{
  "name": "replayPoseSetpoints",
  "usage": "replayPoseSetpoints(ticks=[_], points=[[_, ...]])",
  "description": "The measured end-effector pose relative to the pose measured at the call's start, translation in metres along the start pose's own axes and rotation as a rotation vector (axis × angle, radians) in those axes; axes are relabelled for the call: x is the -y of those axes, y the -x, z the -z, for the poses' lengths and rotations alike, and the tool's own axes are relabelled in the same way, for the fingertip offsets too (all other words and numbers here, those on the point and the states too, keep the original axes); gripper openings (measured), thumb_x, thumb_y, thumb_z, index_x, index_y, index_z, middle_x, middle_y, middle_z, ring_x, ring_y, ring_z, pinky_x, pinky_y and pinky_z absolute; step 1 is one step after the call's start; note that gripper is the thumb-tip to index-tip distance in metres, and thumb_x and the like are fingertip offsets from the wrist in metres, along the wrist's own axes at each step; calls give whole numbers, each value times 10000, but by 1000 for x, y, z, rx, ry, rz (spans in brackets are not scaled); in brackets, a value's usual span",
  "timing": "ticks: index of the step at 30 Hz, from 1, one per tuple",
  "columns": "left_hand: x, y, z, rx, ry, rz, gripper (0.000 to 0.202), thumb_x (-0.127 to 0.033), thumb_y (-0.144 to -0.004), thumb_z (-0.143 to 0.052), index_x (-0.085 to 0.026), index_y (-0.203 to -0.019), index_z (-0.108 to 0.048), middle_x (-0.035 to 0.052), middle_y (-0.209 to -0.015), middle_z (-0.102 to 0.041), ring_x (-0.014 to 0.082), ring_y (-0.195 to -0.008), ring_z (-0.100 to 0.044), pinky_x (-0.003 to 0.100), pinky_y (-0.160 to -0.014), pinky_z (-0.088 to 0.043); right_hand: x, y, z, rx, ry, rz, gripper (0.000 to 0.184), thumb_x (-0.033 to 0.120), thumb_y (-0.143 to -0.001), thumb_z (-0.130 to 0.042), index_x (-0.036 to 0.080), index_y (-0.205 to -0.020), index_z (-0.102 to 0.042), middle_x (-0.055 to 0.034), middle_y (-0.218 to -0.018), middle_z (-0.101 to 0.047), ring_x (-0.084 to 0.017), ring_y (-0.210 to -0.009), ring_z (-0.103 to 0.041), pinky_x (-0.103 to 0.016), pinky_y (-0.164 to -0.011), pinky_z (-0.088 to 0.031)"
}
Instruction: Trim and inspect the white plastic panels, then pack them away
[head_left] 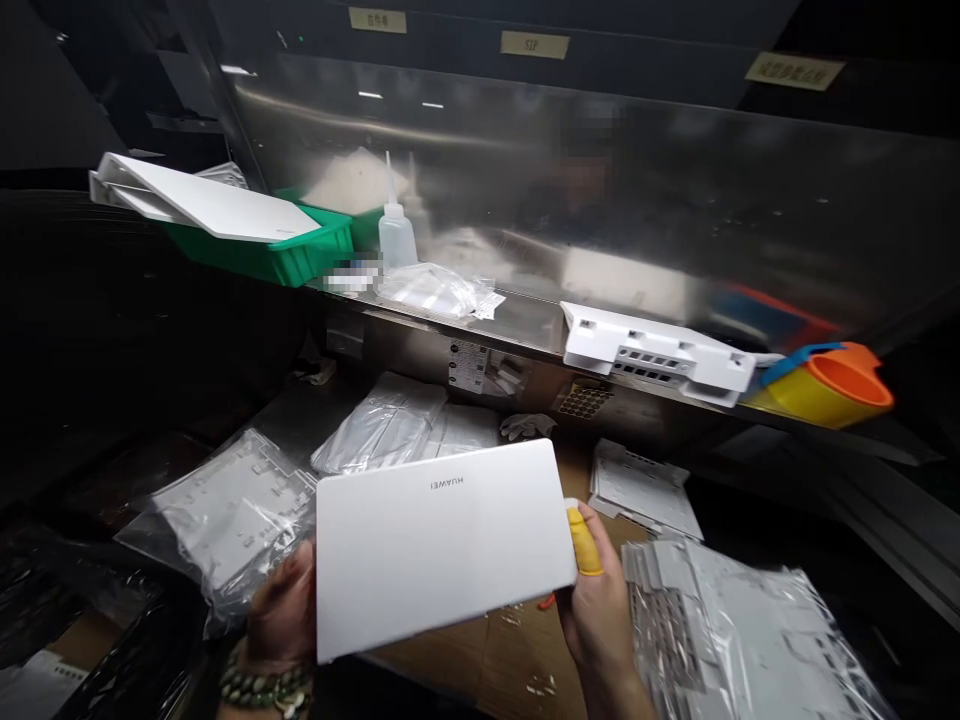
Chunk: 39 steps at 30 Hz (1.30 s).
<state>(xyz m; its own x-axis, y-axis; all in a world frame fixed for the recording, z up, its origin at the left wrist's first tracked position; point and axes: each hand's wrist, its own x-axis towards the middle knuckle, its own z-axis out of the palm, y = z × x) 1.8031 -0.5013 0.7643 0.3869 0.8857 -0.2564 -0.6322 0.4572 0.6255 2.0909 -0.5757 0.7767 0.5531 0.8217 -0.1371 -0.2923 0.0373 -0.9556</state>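
A white rectangular plastic cover [442, 550] is held up in front of me, its smooth face towards me and the HUAWEI lettering upside down near its far edge. My left hand [283, 605], with a bead bracelet at the wrist, is closed on the cover's left edge; most of its fingers are blurred or hidden behind. On the right edge my right hand [600, 605] grips too, a yellow finger cot [583, 541] on one digit. Behind the cover lie bagged white parts [390, 420]. Left of it is a clear bag with a white panel [232, 505].
Along a metal shelf [517, 325] stand a green bin [300, 250] with white panels, a squeeze bottle [396, 238], a white slotted housing [660, 350] and orange-yellow tape-like rings [836, 385]. Stacked wrapped white panels [750, 630] lie at the right on the bench.
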Motion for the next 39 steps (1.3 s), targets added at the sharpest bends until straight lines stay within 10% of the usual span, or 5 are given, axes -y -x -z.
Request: replayPoseSetpoints(ticks=[7, 22, 28, 34, 39], points=[[-9, -8, -38, -117, -650, -199, 219, -165, -666, -891, -200, -872, -826, 56, -869, -814, 247, -855, -754, 230, -758, -588, 16, -7, 27, -84, 149, 272, 362, 483, -926, -666, 255, -1166, -520, -74, -1135, -741, -151, -735, -682, -265, -646, -541], [-17, -22, -70, 367, -978, -295, 101, -244, -845, -758, -226, -879, -851, 129, -906, -811, 308, -904, -719, 399, -878, -527, 39, 3, 24, 3, -223, -157, 398, 572, -850, -724, 180, -878, -660, -38, -743, -717, -168, -624, -658, -273, -541, -556], [-17, -17, -75, 355, -878, -206, 129, -293, -823, -797, -189, -875, -852, 171, -907, -800, 305, -901, -707, 395, -953, -469, 36, 4, 27, -37, -170, -209, 408, 569, -863, -691, 175, -756, -687, -31, -714, -668, -155, -625, -606, -262, -562, -544], [6, -15, -74, 214, -450, -353, 755, -851, -755, -531, -253, -1136, -788, 100, -1395, -663, 340, -1451, -419, 430, -1195, -325, 25, 3, 32, -33, -152, -215, 494, 609, -892, -571, 222, -586, -597, -16, -618, -586, -177, -596, -563, -317, -584, -522], [22, -23, -80, -67, 221, 178, 530, -525, -958, -546, -178, -1349, -633, 129, -1385, -668, 328, -1331, -576, 469, -1134, -428, 6, 6, 38, -56, -68, -8, 373, 586, -889, -585, 239, -760, -629, -1, -633, -606, -202, -599, -579, -349, -608, -490]])
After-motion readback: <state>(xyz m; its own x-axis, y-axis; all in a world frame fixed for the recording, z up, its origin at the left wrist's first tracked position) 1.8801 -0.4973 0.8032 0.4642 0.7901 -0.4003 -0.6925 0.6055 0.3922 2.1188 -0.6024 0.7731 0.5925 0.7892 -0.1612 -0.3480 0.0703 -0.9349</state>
